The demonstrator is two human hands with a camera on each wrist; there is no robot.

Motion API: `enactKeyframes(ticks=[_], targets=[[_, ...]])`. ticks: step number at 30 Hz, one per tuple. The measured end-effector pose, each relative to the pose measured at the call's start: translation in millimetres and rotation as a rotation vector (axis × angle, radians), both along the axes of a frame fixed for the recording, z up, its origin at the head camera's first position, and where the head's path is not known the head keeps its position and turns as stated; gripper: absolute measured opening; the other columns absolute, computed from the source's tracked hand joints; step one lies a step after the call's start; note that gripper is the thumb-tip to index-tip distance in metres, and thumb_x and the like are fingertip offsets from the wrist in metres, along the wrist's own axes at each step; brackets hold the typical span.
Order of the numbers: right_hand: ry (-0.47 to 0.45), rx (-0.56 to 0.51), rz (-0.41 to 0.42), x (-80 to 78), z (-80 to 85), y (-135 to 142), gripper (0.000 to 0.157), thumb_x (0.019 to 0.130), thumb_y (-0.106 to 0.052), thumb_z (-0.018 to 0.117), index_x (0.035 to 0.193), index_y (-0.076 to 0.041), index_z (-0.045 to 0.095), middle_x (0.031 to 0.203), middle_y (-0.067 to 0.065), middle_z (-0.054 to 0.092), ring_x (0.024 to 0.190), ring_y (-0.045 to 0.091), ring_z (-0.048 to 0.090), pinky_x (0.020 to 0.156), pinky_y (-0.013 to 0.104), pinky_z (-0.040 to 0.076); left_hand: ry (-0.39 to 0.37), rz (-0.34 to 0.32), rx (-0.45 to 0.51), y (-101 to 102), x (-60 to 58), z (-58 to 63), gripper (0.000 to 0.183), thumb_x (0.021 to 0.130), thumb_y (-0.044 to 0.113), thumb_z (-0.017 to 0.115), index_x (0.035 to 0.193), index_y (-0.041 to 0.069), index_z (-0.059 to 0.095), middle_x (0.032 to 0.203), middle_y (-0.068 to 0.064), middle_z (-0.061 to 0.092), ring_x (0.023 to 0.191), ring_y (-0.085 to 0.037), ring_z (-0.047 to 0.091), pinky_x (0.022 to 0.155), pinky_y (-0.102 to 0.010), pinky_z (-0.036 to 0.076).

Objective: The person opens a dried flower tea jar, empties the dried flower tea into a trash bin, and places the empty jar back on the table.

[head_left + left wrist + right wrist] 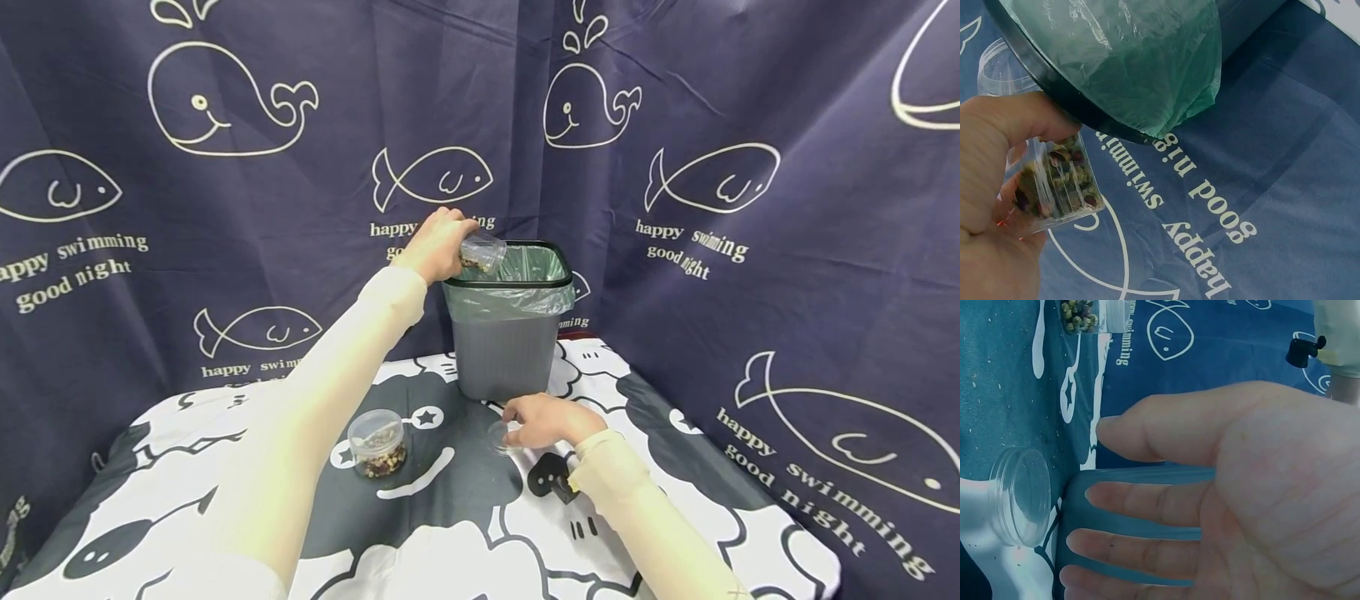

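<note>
Curling round a clear jar [483,252], the left hand [438,243] holds it tipped on its side at the left edge of a grey bin [504,354], the far end of the jar reaching over the opening. This grip is closed about the jar's wall, thumb on one side and fingers on the other; dried green and dark red bits [1060,178] lie inside. Whether the jar touches the bin's black rim [517,284] cannot be told. A thin green bag [536,262] lines the bin and folds down outside the rim. The right hand [546,419] is in front of the bin, low over the bench [420,575], its grip spread: the right wrist view shows straight fingers and thumb apart, with nothing between them. Just beside its fingertips, a round clear lid [1022,497] lies on the patterned cloth [468,475]. To the left, well apart from that hand, a second clear jar [377,444] stands upright on the bench, partly filled with a similar dried mix; whether its top is covered cannot be made out. A dark blue curtain [450,83] with white whales and fish hangs behind.
</note>
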State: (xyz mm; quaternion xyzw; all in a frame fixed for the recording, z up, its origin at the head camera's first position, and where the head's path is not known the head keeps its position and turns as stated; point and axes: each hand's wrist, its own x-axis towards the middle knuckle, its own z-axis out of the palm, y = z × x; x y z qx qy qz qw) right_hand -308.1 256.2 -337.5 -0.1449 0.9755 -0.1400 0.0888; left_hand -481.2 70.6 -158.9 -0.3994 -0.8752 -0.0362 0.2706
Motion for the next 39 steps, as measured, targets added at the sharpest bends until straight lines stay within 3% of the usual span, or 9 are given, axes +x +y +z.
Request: enactKeyframes(ticks=[6,10,13,18,20,22,26,32,39], targets=[[0.048,-0.022,0.042,-1.3,7.8,2,0.035,0.090,-0.025,0.072,0.120,-0.008,0.071,0.105,0.006,0.073,0.098,0.019,0.066,0.091,0.042,0.054,-0.006,0.006,0.001,-1,-0.6,-0.2,0.072,0.070,-0.004,0.077,0.139,0.005,0.062,0.123,-0.015,0.062,0.119,-0.037,0.052,0.111,-0.042,0.037],[0.199,-0.107,0.083,-4.0,25.2,7,0.027,0.090,-0.020,0.068,0.112,-0.007,0.074,0.093,-0.001,0.075,0.085,0.013,0.068,0.083,0.037,0.056,-0.027,0.002,-0.002,1,-1.6,-0.5,0.072,0.072,-0.005,0.074,0.142,0.006,0.059,0.128,-0.015,0.061,0.122,-0.036,0.050,0.112,-0.041,0.037],[0.409,-0.238,0.007,-8.9,48.4,9,0.021,0.087,-0.017,0.064,0.102,-0.012,0.077,0.084,-0.005,0.074,0.074,0.010,0.067,0.075,0.033,0.055,-0.029,0.000,0.000,2,-2.1,-0.4,0.072,0.073,-0.005,0.073,0.143,0.007,0.059,0.129,-0.014,0.061,0.122,-0.035,0.050,0.113,-0.041,0.036],[0.885,-0.498,-0.273,-28.4,87.3,12,0.023,0.081,-0.013,0.058,0.095,-0.016,0.075,0.071,-0.002,0.066,0.065,0.018,0.059,0.066,0.035,0.047,-0.005,0.007,0.018,2,-2.0,-0.5,0.073,0.073,-0.006,0.073,0.143,0.007,0.059,0.126,-0.015,0.061,0.121,-0.036,0.051,0.113,-0.043,0.036],[1.023,-0.545,-0.314,-37.8,98.2,13,0.022,0.080,-0.010,0.058,0.095,-0.012,0.075,0.070,0.003,0.066,0.066,0.023,0.059,0.067,0.039,0.047,-0.001,0.010,0.023,2,-1.6,-1.7,0.073,0.072,-0.006,0.073,0.143,0.007,0.059,0.127,-0.015,0.061,0.122,-0.036,0.051,0.114,-0.044,0.036],[1.104,-0.530,-0.315,-47.9,104.9,16,0.022,0.080,-0.008,0.059,0.097,-0.009,0.074,0.074,0.006,0.067,0.073,0.028,0.060,0.073,0.042,0.048,-0.016,0.008,0.026,2,-1.1,-4.0,0.073,0.073,-0.006,0.073,0.143,0.007,0.058,0.128,-0.015,0.060,0.124,-0.036,0.049,0.112,-0.045,0.037],[1.105,-0.430,-0.280,-65.2,113.7,19,0.035,0.080,-0.010,0.064,0.113,-0.005,0.072,0.097,0.012,0.070,0.094,0.035,0.057,0.086,0.047,0.045,-0.041,0.003,0.025,4,-0.1,-8.9,0.072,0.074,-0.007,0.069,0.144,0.007,0.057,0.130,-0.015,0.059,0.126,-0.035,0.047,0.111,-0.046,0.038],[1.017,-0.240,-0.228,-86.3,123.4,18,0.060,0.084,-0.022,0.073,0.138,-0.001,0.061,0.133,0.019,0.064,0.119,0.040,0.051,0.103,0.049,0.041,0.003,-0.004,0.017,10,-0.4,-9.3,0.069,0.075,-0.007,0.070,0.142,0.008,0.059,0.128,-0.013,0.059,0.126,-0.035,0.048,0.114,-0.042,0.034],[0.940,-0.176,-0.219,-99.8,132.2,12,0.072,0.082,-0.034,0.083,0.142,-0.003,0.057,0.139,0.017,0.063,0.124,0.038,0.049,0.104,0.054,0.044,0.000,-0.048,0.054,14,6.1,-5.4,0.071,0.076,-0.006,0.072,0.144,0.006,0.057,0.130,-0.015,0.059,0.128,-0.035,0.048,0.117,-0.042,0.033]])
